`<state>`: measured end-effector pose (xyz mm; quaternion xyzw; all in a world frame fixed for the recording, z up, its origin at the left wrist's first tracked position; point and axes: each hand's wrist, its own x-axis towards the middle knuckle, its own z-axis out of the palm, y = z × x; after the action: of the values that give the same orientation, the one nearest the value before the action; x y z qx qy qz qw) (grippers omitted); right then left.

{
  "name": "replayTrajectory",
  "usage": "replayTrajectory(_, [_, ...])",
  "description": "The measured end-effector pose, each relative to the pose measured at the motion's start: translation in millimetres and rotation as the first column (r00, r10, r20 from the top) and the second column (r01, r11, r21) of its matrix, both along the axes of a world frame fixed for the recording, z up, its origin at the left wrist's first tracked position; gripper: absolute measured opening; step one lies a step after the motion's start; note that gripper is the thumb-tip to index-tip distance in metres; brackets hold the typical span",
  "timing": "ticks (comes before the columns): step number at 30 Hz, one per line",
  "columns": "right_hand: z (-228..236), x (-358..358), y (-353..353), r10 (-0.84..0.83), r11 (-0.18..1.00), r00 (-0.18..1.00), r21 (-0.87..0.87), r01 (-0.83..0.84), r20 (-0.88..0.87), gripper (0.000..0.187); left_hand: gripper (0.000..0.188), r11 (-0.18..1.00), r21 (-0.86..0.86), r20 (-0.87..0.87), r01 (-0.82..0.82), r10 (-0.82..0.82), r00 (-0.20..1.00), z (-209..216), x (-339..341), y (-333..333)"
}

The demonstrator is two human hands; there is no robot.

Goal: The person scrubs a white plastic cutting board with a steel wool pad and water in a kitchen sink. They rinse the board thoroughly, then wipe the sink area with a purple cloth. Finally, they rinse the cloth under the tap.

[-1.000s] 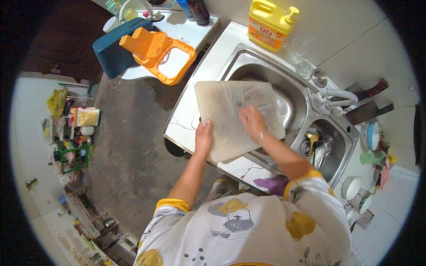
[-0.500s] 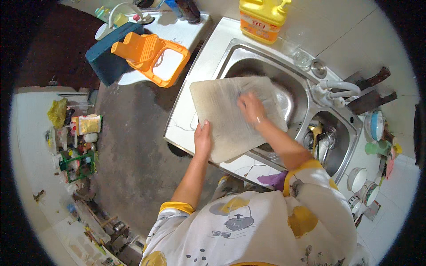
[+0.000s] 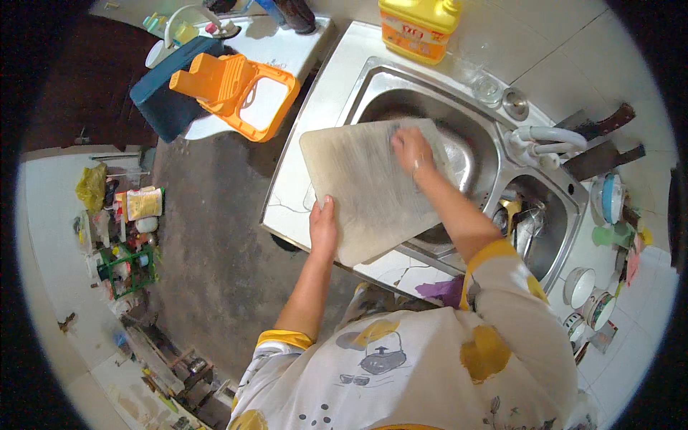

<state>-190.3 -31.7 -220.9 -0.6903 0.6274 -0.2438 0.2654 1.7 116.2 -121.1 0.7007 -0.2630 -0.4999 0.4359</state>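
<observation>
A pale, worn cutting board [image 3: 373,190] lies tilted over the larger sink basin [image 3: 401,100] and the counter edge. My left hand [image 3: 324,226] grips its lower left edge, thumb on top and fingers underneath. Near the board's upper right, my right hand [image 3: 413,152] is closed and pressed to the surface. A small greyish patch shows at its fingertips; what the hand holds cannot be made out. Streaks run across the board under it.
A white faucet [image 3: 548,140] stands behind the basins, with cleavers [image 3: 602,161] beside it. Utensils sit in the smaller basin [image 3: 566,236]. Bowls [image 3: 579,287] line the right side. A yellow jug [image 3: 419,29] stands at the back, an orange plastic piece [image 3: 269,129] at left.
My right hand has slid up the board, toward its far edge. My left hand keeps its grip, and the whole view has shifted slightly.
</observation>
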Motion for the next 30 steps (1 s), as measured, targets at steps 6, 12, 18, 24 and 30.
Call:
replayTrajectory(6, [20.9, -57.0, 130.0, 0.205, 0.978, 0.975, 0.024, -0.208, 0.085, 0.012, 0.050, 0.999, -0.049, -0.062, 0.004, -0.007, 0.998, -21.1, 6.3, 4.4])
replayTrajectory(12, [-25.6, -11.4, 5.0, -0.069, 0.998, 0.997, 0.003, 0.069, -0.045, 0.017, 0.048, 1.000, 0.012, -0.053, 0.004, -0.003, 0.999, -8.4, 2.1, 0.0])
replayTrajectory(18, [7.4, -17.3, 17.5, 0.063, 0.981, 0.998, 0.186, -0.058, -0.023, 0.015, 0.048, 1.000, -0.004, -0.028, -0.009, 0.009, 1.000, -11.1, 2.9, 2.9])
replayTrajectory(24, [17.7, -41.0, 104.4, 0.258, 0.962, 0.960, 0.058, -0.266, 0.111, 0.013, 0.046, 1.000, -0.017, -0.079, -0.015, 0.013, 0.997, -15.9, 3.9, 4.7])
replayTrajectory(30, [-9.6, 8.0, -34.2, -0.081, 0.997, 0.994, 0.011, 0.082, -0.069, 0.017, 0.045, 0.999, 0.009, -0.064, -0.037, 0.038, 0.997, -10.8, 1.3, 4.0])
